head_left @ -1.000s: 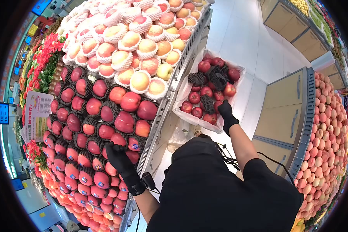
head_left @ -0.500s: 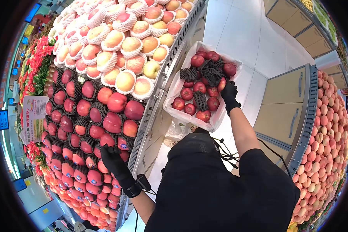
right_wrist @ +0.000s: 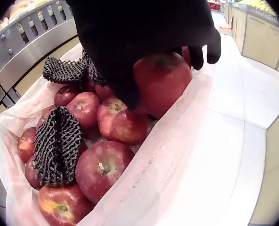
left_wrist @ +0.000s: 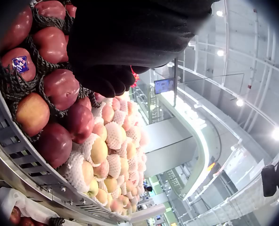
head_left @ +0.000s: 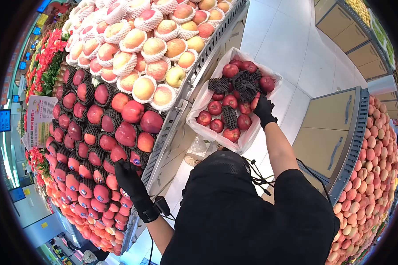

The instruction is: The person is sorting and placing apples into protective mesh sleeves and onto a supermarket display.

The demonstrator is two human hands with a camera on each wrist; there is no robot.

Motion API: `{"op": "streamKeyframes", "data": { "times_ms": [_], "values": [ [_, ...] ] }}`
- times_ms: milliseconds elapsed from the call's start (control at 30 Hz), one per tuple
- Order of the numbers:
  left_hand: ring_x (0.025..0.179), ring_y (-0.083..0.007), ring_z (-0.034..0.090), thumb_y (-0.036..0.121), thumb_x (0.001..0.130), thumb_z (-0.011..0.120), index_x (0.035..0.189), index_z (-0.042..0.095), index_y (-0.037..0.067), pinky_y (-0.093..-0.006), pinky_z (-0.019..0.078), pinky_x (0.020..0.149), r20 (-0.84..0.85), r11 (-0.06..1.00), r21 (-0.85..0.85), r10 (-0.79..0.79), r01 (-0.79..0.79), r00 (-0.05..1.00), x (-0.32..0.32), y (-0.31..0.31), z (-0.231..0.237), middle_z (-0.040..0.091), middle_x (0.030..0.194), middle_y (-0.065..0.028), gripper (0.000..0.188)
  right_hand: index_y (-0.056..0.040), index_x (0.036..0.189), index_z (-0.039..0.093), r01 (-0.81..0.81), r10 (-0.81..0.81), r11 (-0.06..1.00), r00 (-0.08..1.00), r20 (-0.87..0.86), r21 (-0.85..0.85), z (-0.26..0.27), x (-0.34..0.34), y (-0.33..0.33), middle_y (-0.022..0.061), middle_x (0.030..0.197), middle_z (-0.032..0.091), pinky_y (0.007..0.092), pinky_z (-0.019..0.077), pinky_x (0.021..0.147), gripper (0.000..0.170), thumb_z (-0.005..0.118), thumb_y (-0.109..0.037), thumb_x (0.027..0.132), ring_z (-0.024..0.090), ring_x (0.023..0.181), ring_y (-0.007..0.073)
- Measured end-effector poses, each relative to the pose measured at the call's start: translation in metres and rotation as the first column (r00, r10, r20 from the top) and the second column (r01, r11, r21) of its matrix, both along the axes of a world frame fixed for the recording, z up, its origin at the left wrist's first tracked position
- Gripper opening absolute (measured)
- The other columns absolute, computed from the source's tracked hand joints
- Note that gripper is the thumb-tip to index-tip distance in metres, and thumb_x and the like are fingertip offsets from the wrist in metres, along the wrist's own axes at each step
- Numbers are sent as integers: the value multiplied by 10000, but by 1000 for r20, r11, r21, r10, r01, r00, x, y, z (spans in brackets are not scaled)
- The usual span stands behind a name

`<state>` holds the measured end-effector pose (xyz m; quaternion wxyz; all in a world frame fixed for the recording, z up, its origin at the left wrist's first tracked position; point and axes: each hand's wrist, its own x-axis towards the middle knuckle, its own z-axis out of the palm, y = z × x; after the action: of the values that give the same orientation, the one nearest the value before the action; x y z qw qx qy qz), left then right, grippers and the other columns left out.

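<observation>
My right hand point(head_left: 265, 111) is at the right side of a lined box point(head_left: 193, 115), gripping a red apple point(head_left: 254, 101). In the right wrist view the hand point(right_wrist: 151, 35) has its thumb against this apple point(right_wrist: 162, 84), just above other red apples point(right_wrist: 104, 169) and inside the white liner point(right_wrist: 177, 127). Black foam nets point(right_wrist: 59, 146) lie among them. My left hand point(head_left: 132, 183) is over the display's netted red apples point(head_left: 126, 134), fingers loosely bent. Seen from the left wrist, that hand point(left_wrist: 125, 42) hangs beside the apples point(left_wrist: 62, 89), with nothing visible in its fingers.
Pale peach-coloured fruit in white nets point(head_left: 154, 48) fills the upper display, bordered by a slotted metal rail point(head_left: 188, 84). A paper sign point(head_left: 40, 119) stands at left. Right of the box are cabinets point(head_left: 325, 128) and a heap of peaches point(head_left: 367, 176). Cables point(head_left: 257, 176) hang near my body.
My right hand has moved up along the box's right side from its lower corner and now holds an apple. My left hand stays over the display, shifted slightly; the head view has moved a little.
</observation>
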<state>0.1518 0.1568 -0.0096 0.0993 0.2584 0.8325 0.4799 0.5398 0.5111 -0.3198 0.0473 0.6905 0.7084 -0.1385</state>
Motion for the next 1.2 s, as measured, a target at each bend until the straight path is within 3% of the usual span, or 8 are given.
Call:
{"op": "streamKeyframes", "data": {
  "times_ms": [133,267,533,633,733,800,1067,1200],
  "values": [
    [725,-85,417,-52,904,465,1024,510,3,-227,395,623,215,977,214,-27,-20,976,-13,-4,-13,410,816,10,139,-82,1261,512,22,-34,976,998,-50,-218,40,-2,1,103,1087,673,479,493,864,761,830,-210,581,654,1022,274],
    [705,-84,401,-38,912,469,1009,507,3,-226,381,607,245,967,252,-30,-34,969,-20,-3,-16,399,803,10,112,-63,1209,584,-241,-115,870,749,-652,-431,48,21,11,59,1066,664,353,544,809,736,861,-223,546,629,979,163],
    [684,-85,414,138,973,452,967,528,69,-250,383,620,323,938,312,42,-148,946,-12,-2,-9,414,747,25,103,-50,1241,574,-484,115,847,572,-812,-220,172,-30,35,72,1145,648,361,482,954,671,822,-224,642,608,1057,201],
    [685,-87,431,199,986,449,949,534,79,-252,393,633,331,922,329,89,-203,939,-5,-4,-7,435,748,27,152,-36,1248,559,-585,299,810,360,-884,35,196,-67,40,87,1187,625,363,478,961,687,824,-221,642,600,1080,210],
    [700,-85,445,198,991,442,942,544,71,-236,395,643,213,969,223,55,-103,976,-8,-13,-5,448,756,26,170,-16,1229,550,-537,266,844,454,-850,-23,222,-101,29,111,1158,627,367,477,950,694,835,-231,633,601,1077,224],
    [691,-88,442,176,986,444,948,542,66,-235,400,638,398,902,384,33,-199,917,-17,-19,-2,449,761,24,153,-4,1220,550,-536,337,843,456,-824,48,243,-126,18,130,1122,641,365,491,923,711,847,-255,624,616,1052,234],
    [736,-130,572,193,972,489,1053,559,31,-270,481,662,382,850,491,-11,-192,924,-54,-44,-23,557,828,-35,195,-21,1202,556,-603,416,778,279,-865,179,320,-230,-52,109,1107,649,357,505,881,689,866,-265,637,621,1018,196],
    [875,-195,643,197,976,503,1145,540,18,-319,541,749,492,802,562,-126,-204,861,-62,-43,-23,624,986,-100,249,-9,1218,523,-594,561,709,151,-814,379,341,-277,-91,164,1122,587,403,471,920,777,886,-259,578,583,1052,297]
  ]
}}
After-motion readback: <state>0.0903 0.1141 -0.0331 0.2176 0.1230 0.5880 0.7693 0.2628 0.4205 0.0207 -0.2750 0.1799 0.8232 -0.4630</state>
